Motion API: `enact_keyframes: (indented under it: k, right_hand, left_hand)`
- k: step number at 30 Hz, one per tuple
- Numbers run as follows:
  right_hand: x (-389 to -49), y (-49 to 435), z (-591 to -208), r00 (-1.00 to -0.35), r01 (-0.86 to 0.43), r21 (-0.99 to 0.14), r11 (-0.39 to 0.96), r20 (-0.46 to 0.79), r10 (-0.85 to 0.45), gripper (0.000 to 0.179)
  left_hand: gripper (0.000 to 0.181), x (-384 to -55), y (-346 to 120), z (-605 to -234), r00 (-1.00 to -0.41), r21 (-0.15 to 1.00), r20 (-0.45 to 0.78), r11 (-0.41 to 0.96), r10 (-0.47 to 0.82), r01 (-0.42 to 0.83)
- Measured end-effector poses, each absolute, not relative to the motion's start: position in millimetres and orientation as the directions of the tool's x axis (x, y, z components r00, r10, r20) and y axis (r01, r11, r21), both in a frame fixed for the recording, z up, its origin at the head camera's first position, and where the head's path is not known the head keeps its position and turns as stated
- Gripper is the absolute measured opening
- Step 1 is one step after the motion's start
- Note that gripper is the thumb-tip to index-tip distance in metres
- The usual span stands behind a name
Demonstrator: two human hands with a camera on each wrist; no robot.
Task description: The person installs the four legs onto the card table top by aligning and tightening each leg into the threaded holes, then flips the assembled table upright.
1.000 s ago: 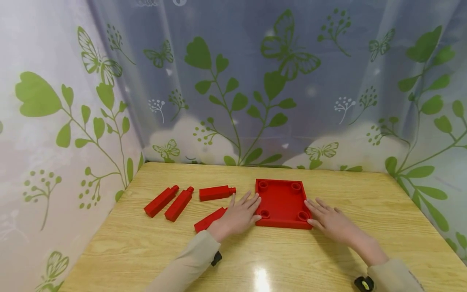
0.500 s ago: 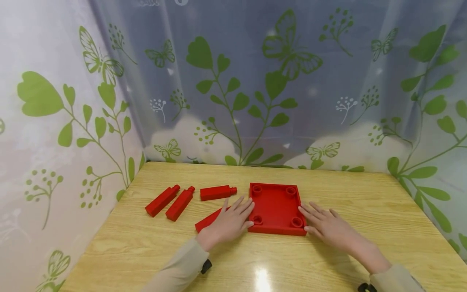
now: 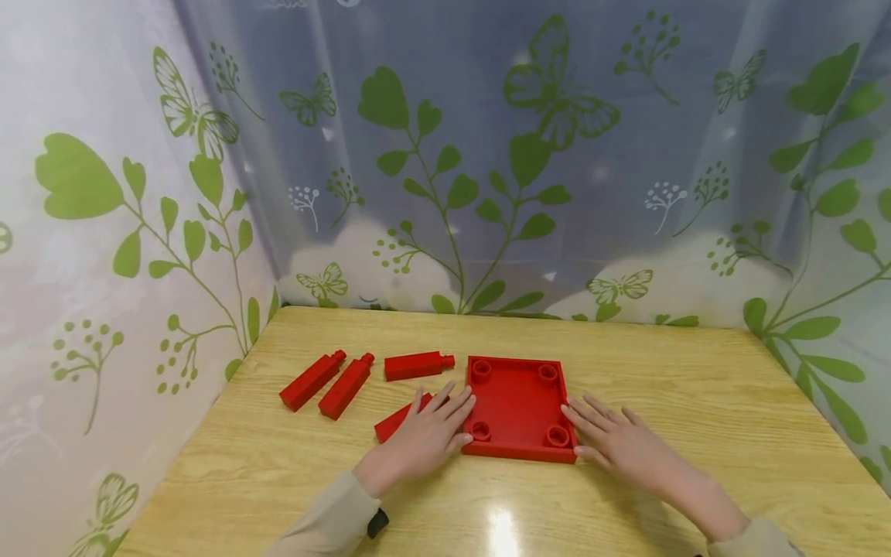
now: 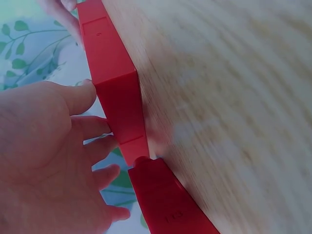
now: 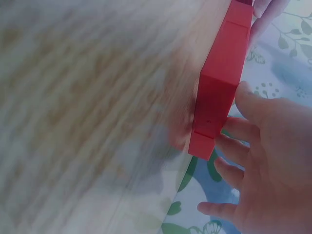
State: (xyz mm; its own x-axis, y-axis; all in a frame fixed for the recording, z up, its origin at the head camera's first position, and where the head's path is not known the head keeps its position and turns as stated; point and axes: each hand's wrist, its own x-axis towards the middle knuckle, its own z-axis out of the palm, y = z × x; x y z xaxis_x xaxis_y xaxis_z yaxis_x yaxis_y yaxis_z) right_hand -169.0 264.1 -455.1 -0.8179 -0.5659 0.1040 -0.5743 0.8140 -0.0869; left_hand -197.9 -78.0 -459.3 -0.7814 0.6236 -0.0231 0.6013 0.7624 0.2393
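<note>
A shallow red square tray-like piece (image 3: pixel 518 406) lies on the table, a round socket at each inner corner. My left hand (image 3: pixel 421 437) touches its left side with extended fingers, thumb at the near left corner. On the opposite side my right hand (image 3: pixel 623 441) rests its fingertips and thumb against the wall. The left wrist view shows the thumb and fingertips along the red wall (image 4: pixel 114 83). Under my left hand, partly hidden, lies a red square peg (image 3: pixel 397 422); its end (image 4: pixel 170 200) sits close to the tray's corner. In the right wrist view fingertips meet the tray's side (image 5: pixel 217 92).
Several more red square pegs with narrow round ends lie to the left: one peg (image 3: pixel 414 366) behind my left hand, and two slanted ones, an inner peg (image 3: pixel 346 387) and an outer peg (image 3: pixel 312 381). A patterned curtain (image 3: pixel 445 155) borders the wooden table (image 3: pixel 696 371).
Between my two hands the red square piece has slid toward me and to the left. Both hands have moved along with it; the pegs lie as before.
</note>
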Motion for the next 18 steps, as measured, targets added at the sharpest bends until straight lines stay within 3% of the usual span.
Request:
enact_keyframes:
  k: [10,18]
  right_hand:
    - [-156.2,259.1,-453.5,-0.819,-0.573,-0.099,0.813,0.115,-0.563,0.062]
    - [-169.9,256.3,-451.5,-0.827,-0.562,-0.110,0.820,0.113,-0.551,0.069]
  left_hand:
    - [0.061,-188.8,-82.9,-461.8,-0.782,0.252,-0.011,0.758,0.624,0.601]
    - [0.062,-189.6,-82.7,-458.8,-0.788,0.271,-0.014,0.761,0.616,0.590]
